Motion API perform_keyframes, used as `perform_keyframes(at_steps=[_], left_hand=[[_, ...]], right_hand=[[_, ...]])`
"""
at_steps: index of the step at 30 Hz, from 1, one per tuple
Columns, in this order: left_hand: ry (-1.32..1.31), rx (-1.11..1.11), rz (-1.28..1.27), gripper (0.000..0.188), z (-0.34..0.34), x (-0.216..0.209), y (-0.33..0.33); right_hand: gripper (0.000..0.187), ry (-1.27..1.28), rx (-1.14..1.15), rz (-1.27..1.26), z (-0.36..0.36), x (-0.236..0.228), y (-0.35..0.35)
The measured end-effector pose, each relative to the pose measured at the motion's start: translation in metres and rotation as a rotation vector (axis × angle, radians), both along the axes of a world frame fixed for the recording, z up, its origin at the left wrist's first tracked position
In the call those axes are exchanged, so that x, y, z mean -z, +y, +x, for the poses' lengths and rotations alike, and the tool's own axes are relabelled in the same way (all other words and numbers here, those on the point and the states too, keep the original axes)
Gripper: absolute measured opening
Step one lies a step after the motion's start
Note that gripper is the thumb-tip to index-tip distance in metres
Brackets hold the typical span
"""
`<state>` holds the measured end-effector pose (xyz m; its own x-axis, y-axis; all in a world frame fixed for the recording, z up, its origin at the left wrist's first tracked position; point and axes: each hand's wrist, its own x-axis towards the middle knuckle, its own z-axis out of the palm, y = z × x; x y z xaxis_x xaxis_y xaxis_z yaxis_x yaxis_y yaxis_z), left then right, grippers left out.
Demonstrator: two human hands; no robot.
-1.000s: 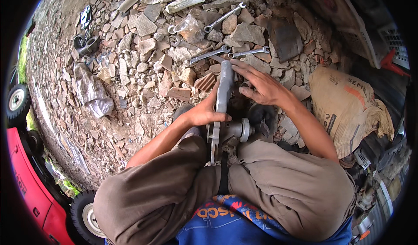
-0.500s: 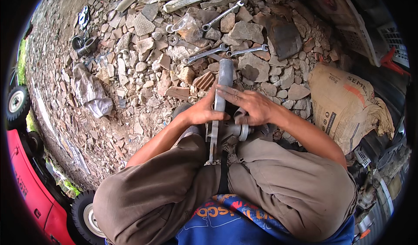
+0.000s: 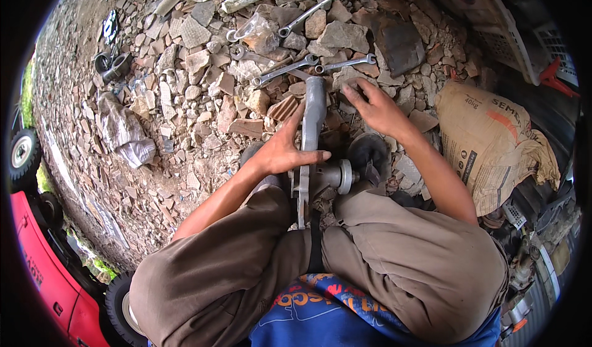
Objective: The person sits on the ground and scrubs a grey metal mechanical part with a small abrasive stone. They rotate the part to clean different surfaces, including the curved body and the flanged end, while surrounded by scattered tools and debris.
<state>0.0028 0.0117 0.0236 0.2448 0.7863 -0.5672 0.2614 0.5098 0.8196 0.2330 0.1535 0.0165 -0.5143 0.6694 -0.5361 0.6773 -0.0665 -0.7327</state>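
Note:
I squat over rubble with a grey cast-metal pump housing [image 3: 312,116] standing between my knees, its long neck pointing away and a round pulley hub [image 3: 340,175] on its right side. My left hand [image 3: 285,151] lies flat against the housing and steadies it. My right hand [image 3: 375,105] reaches out over the stones just right of the neck, fingers spread, close to the nearest spanner [image 3: 345,63]; it holds nothing that I can see.
Several spanners [image 3: 285,69] lie on the broken stones ahead, one more [image 3: 306,14] farther off. A paper cement sack [image 3: 487,143] rests at the right. Metal rings [image 3: 112,66] and crumpled plastic [image 3: 126,131] lie left. A red vehicle [image 3: 46,279] with wheels stands at lower left.
My right hand came back to the housing half a second ago and has now moved out again toward the spanners. The left hand stayed on the housing.

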Motion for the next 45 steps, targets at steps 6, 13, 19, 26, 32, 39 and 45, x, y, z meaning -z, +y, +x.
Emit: perform_keyframes(at_steps=[6,13,19,26,32,39,45], left_hand=[[0.333,0.135,0.401,0.108,0.012,-0.015,0.006],[0.090,-0.060,0.089,0.127,0.023,-0.017,0.007],[-0.031,-0.007,-0.020,0.126,0.004,-0.009,0.006],[-0.207,-0.062,0.055,0.120,-0.014,0.014,-0.004],[-0.196,-0.039,0.074,0.124,-0.005,0.021,-0.006],[-0.233,-0.054,0.060,0.125,-0.005,0.020,-0.007],[-0.261,-0.059,0.081,0.125,-0.003,0.023,-0.006]], right_hand=[[0.069,0.006,0.048,0.030,-0.004,0.006,-0.018],[0.050,0.145,0.053,0.256,0.003,0.026,-0.015],[0.037,0.230,0.012,0.173,-0.005,-0.001,-0.014],[0.024,0.373,-0.021,0.316,-0.013,0.003,-0.029],[0.032,0.338,-0.159,0.338,-0.018,-0.006,-0.040],[0.046,0.270,-0.306,0.245,-0.005,-0.001,-0.031],[0.050,0.363,-0.429,0.378,-0.007,-0.005,-0.038]])
